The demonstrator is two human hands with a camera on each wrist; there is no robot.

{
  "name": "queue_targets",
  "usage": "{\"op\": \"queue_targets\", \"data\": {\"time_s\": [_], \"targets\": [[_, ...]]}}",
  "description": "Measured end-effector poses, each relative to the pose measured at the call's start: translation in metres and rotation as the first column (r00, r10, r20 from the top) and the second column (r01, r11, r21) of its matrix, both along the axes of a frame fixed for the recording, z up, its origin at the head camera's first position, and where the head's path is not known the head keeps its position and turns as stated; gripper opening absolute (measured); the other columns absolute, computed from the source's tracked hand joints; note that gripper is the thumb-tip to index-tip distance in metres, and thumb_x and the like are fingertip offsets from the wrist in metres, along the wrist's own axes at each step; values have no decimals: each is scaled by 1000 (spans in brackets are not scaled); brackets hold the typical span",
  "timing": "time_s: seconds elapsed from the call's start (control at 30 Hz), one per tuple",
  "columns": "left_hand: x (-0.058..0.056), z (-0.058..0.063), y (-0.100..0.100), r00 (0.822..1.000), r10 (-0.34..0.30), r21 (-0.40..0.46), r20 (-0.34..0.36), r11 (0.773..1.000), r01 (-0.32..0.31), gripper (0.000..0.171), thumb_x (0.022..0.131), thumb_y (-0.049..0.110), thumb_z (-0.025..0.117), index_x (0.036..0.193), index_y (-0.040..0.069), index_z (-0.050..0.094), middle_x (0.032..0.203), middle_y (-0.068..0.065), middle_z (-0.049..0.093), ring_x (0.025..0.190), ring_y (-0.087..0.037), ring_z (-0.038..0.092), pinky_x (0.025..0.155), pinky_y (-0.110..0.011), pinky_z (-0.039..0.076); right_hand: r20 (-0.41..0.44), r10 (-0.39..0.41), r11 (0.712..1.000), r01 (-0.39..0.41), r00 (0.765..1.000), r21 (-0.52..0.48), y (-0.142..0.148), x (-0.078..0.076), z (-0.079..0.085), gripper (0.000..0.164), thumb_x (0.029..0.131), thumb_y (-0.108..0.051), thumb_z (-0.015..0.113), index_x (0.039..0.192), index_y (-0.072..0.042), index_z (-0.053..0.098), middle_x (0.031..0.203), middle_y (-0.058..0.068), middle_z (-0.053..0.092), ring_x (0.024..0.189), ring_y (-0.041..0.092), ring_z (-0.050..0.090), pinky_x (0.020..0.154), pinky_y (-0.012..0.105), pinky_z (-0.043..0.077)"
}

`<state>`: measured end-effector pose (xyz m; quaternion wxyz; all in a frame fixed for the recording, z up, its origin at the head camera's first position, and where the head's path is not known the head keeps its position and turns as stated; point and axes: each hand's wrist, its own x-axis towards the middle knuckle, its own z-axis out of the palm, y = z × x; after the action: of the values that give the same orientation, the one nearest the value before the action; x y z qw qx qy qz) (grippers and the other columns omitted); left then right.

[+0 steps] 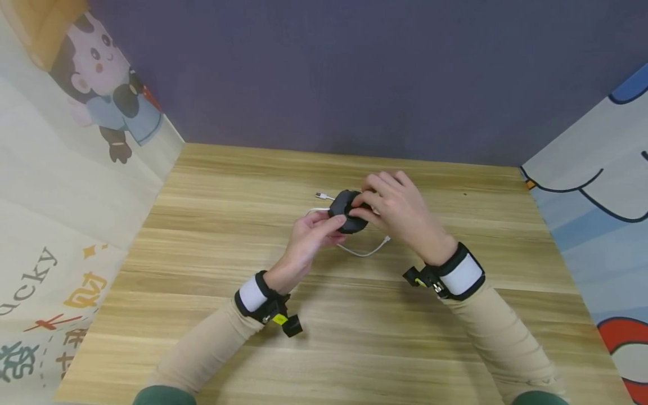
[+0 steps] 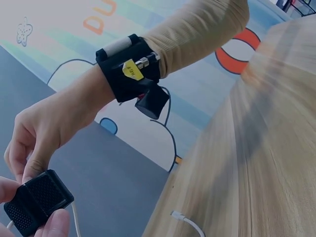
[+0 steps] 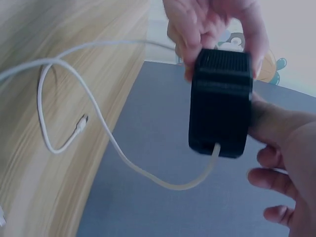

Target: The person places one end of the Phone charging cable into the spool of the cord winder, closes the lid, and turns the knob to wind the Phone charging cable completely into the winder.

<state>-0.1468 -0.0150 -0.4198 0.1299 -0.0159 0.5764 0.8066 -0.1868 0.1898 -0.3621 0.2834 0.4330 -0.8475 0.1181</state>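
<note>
A black cable winder (image 1: 346, 211), textured and rounded, is held up over the table with a white cable (image 1: 362, 255) coming out of it. My left hand (image 1: 310, 235) grips it from the near left, thumb pressed on its upper face. From the far right my right hand (image 1: 397, 208) pinches at its middle with curled thumb and fingers; what lies between those fingertips is hidden. Beside the winder shows a USB plug (image 1: 322, 196), and the cable's smaller plug (image 1: 387, 239) lies toward the right. The right wrist view shows the cable leaving the winder's (image 3: 219, 108) narrow side.
The wood-grain table (image 1: 304, 360) runs back to a dark blue-grey wall (image 1: 324, 79). Printed cartoon panels stand at the left (image 1: 50, 185) and right (image 1: 597, 214). A tiny dark speck (image 1: 465, 194) lies at the back right of the table.
</note>
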Motion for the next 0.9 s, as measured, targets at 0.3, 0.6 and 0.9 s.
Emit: {"op": "queue_targets", "data": {"time_s": [0.3,0.6,0.9], "targets": [[0,0,0,1000,11,15,-17,1000,-11,32,98,10,69,124,-8,62,99,-9,75,77,-12,73,81,-28,63,24,-94,993,95,995,-68,-5,9,-6,25,87,-30,86,88,-8,75,91,7,60,83,29,57,73,43,41],[1,0,0,999,20,23,-24,1000,-20,31,97,10,69,121,-9,63,97,-7,75,78,-13,73,81,-28,63,25,-145,982,147,989,-115,-10,13,-12,24,84,-28,88,86,-8,75,89,7,61,82,30,57,72,45,42],[2,0,1,999,30,20,-16,999,-30,34,98,10,69,126,-9,62,100,-7,75,79,-14,73,82,-28,63,17,-217,962,217,976,-168,-17,18,-15,29,85,-32,86,82,-6,73,86,9,62,82,30,59,75,48,44]]}}
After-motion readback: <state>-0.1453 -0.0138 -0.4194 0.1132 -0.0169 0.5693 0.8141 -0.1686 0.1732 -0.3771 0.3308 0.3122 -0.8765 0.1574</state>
